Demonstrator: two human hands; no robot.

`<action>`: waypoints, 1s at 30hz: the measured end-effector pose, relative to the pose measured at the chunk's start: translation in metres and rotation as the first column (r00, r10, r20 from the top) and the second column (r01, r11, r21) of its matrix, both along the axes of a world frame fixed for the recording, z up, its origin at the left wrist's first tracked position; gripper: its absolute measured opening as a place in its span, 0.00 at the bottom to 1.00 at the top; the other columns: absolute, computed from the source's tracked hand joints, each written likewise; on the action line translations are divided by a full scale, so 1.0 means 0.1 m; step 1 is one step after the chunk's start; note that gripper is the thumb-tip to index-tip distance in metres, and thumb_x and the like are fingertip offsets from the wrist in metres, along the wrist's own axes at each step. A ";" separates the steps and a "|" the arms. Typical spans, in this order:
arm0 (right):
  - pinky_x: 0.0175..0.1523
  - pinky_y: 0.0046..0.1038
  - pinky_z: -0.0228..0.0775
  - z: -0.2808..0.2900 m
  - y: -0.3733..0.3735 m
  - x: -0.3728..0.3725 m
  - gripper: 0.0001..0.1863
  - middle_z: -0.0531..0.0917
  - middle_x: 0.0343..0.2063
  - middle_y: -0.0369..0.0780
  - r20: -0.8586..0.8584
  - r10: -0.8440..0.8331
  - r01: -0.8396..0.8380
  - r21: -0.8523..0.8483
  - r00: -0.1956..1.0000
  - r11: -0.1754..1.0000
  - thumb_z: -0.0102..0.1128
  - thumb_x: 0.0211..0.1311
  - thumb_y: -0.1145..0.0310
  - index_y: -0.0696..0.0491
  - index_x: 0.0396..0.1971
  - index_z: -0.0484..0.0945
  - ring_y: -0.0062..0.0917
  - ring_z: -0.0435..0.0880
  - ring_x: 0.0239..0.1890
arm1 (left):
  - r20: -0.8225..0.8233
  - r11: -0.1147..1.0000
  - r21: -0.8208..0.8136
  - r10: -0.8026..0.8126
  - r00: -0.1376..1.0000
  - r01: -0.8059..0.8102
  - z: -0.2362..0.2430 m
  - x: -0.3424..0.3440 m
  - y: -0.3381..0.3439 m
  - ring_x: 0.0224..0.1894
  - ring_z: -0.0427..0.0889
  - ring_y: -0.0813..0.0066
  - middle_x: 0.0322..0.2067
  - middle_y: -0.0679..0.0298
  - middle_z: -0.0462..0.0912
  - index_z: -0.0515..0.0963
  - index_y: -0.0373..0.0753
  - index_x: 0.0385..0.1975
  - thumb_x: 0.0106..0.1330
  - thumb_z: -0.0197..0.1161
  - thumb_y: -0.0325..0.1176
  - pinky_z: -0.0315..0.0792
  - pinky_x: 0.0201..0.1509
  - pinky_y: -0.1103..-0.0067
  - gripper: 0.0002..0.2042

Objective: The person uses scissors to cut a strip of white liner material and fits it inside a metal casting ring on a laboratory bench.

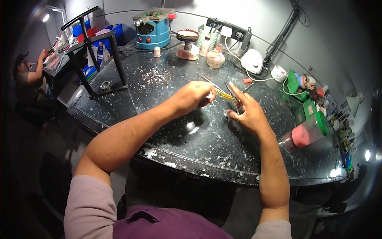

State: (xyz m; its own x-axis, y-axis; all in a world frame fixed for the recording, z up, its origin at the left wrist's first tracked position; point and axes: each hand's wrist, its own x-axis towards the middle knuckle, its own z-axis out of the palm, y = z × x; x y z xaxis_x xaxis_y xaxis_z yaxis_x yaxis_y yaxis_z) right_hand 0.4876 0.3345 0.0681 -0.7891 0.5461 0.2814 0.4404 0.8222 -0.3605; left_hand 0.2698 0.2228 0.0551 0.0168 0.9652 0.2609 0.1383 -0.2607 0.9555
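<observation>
My left hand [195, 96] is closed above the middle of the black worktable [171, 137]. Something small and pale shows at its fingertips, too small to name. My right hand [250, 112] faces it from the right, with thumb and fingers around a slim shiny metal tool [238, 104] whose kind I cannot make out. Between the hands, behind their fingertips, lies a thin yellow tool [226, 95]. A thin metal rod [207, 79] stretches out beyond my left hand. The two hands are apart.
Pinkish crumbs [153, 77] are scattered at the back left, near a black metal stand [119, 59]. A blue machine [152, 35], a plaster model [215, 59] and a white device [252, 61] line the back. At right lies a jar of pink powder [306, 133]. Another person [30, 77] sits far left.
</observation>
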 end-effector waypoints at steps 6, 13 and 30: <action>0.48 0.40 0.75 0.00 -0.32 -0.17 0.45 0.79 0.38 0.44 -0.177 0.044 -0.037 0.047 0.983 0.998 0.72 0.48 0.68 0.43 0.69 0.61 0.40 0.83 0.41 | -0.349 0.985 0.011 0.165 0.923 -0.172 0.10 0.24 -0.17 0.42 0.79 0.75 0.39 0.61 0.81 0.78 0.38 0.47 0.68 0.62 0.52 0.72 0.47 0.75 0.22; 0.51 0.37 0.74 0.00 -0.41 -0.21 0.48 0.75 0.46 0.43 -0.141 0.120 -0.123 -0.014 0.983 0.992 0.75 0.48 0.63 0.46 0.71 0.59 0.37 0.79 0.46 | -0.325 0.962 0.270 0.132 0.937 -0.042 -0.02 0.10 -0.06 0.45 0.81 0.70 0.40 0.57 0.82 0.78 0.32 0.45 0.74 0.53 0.38 0.73 0.50 0.73 0.14; 0.40 0.22 0.76 0.03 -0.10 -0.06 0.17 0.83 0.32 0.35 -0.399 0.096 -0.210 -0.252 0.912 0.945 0.75 0.55 0.60 0.54 0.39 0.83 0.18 0.82 0.32 | 0.116 0.971 -0.213 0.132 0.984 -0.105 0.02 -0.23 0.02 0.21 0.73 0.83 0.25 0.64 0.83 0.79 0.38 0.31 0.69 0.53 0.39 0.65 0.22 0.83 0.12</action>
